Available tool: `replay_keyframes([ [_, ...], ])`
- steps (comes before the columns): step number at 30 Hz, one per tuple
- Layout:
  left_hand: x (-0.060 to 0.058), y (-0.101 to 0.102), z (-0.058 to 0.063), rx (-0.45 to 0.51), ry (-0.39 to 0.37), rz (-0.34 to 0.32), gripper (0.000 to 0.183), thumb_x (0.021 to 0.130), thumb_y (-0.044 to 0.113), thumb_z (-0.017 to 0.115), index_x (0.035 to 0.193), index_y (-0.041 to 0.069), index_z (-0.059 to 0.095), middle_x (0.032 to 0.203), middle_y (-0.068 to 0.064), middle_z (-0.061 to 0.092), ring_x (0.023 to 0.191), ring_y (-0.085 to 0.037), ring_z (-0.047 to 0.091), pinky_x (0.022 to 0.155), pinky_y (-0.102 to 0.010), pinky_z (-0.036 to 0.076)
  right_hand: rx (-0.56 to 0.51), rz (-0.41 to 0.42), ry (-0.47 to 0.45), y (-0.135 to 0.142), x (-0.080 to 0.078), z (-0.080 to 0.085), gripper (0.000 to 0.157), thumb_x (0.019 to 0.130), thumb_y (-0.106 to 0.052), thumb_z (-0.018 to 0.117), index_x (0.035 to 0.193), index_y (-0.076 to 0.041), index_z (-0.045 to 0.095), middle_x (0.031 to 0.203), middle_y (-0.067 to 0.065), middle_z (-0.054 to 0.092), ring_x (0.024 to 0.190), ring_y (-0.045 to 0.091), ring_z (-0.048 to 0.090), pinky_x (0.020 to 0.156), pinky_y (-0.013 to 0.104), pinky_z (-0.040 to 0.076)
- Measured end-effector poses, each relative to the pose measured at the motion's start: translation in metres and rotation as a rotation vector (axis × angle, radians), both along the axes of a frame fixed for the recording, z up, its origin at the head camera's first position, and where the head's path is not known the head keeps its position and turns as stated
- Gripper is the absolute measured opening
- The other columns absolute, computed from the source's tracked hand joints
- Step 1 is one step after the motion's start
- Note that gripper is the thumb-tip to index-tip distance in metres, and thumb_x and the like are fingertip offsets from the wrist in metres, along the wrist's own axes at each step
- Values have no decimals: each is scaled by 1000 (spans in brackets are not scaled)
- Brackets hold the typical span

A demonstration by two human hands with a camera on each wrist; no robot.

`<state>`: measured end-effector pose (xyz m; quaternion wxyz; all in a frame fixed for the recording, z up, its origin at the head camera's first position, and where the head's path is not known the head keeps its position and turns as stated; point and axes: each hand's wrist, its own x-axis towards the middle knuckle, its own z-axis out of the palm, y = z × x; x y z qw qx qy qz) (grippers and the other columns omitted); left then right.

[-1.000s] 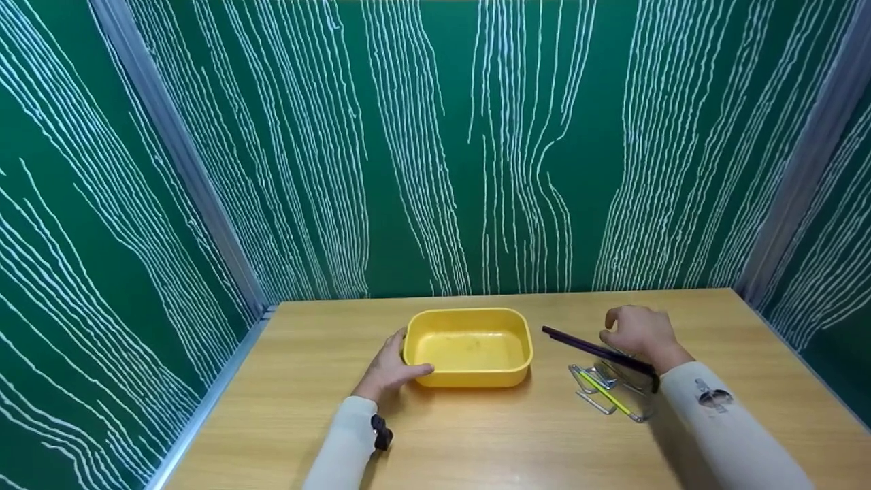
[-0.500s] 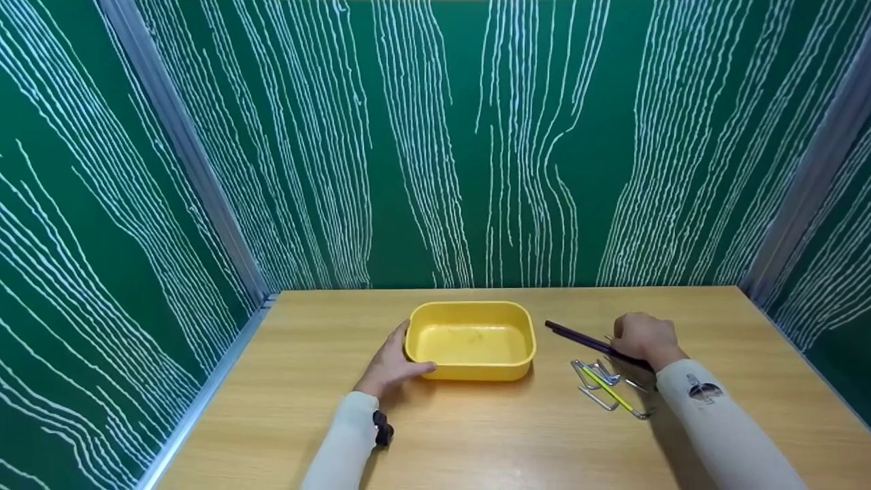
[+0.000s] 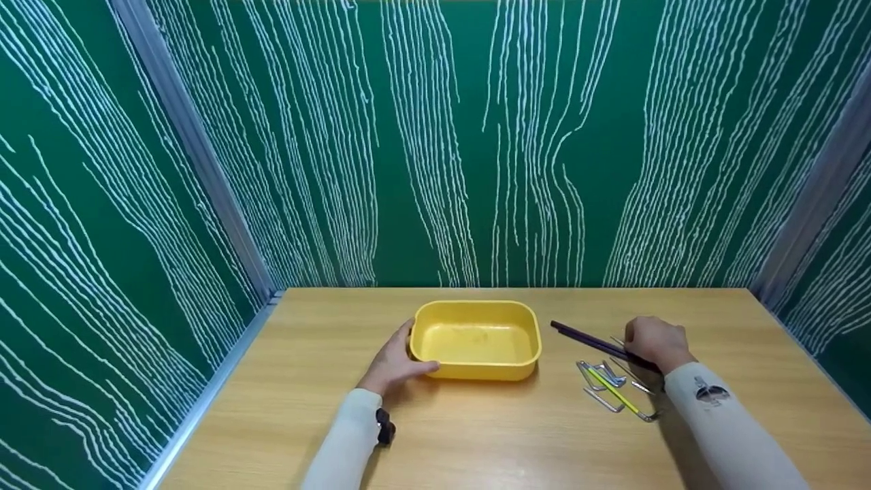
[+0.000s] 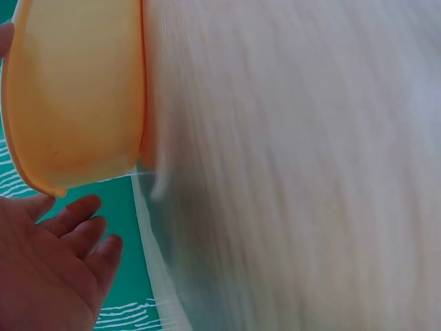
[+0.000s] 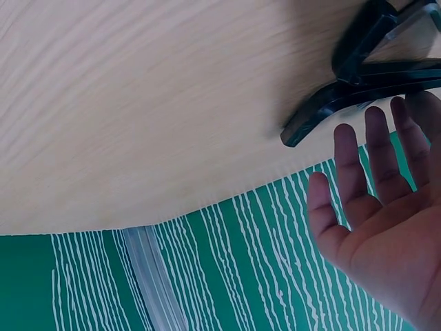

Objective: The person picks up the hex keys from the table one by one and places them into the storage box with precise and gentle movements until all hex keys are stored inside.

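Dark hex keys (image 3: 590,341): right of bin (image 3: 476,371); long axis diagonal, straight ends pointing far-left | Bin: on tabletop (image 3: 503,429), long axis left-right | Left hand (image 3: 395,364): fingers grasp bin's left end | Right hand (image 3: 656,340): fingers at keys, grip cannot be determined

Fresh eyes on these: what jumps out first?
Likely the green backdrop, streaked with wavy white lines, behind the table. Next, the yellow container on it, the left hand at its left end. Then the yellow-green rod among shiny metal pieces to the container's right, near the dark bars by the right hand.
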<state>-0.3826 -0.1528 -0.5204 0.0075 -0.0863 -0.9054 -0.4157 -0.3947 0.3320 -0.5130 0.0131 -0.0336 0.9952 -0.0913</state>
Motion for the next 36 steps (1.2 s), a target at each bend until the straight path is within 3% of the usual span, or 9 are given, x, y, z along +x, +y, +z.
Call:
replay_keyframes([
  [4,-1,2,-2,-2,8,-8,116,43,63,74,139,27,19,138,4,33,119,-15,37,104,-44,25,-6,-11,7,1,2,0,17,74,-17,55,56,-17,55,57,-2,49,53,17,42,47,36,31],
  [15,2,6,-6,43,-11,-10,112,46,60,74,138,28,19,138,3,34,117,-16,39,103,-44,26,-80,-82,-85,4,2,-5,11,74,-16,57,66,-13,64,63,1,57,57,18,48,53,35,34],
  [21,0,6,-6,50,15,-12,111,47,60,74,138,30,19,138,4,34,117,-17,40,103,-43,26,-75,-67,-45,6,3,-6,12,72,-17,57,61,-14,62,60,-1,57,56,18,48,55,40,35],
  [29,-1,8,-3,22,16,3,113,46,63,73,138,26,20,137,2,35,114,-15,42,102,-41,29,-119,-48,23,7,4,-1,15,75,-26,60,71,-12,64,66,1,59,61,19,49,60,43,32],
  [36,-2,6,2,-20,39,4,114,46,60,75,138,19,22,133,-1,39,109,-17,45,100,-38,32,-208,-58,42,-7,-7,9,17,77,-26,58,84,-10,61,75,4,58,68,21,48,68,46,31],
])
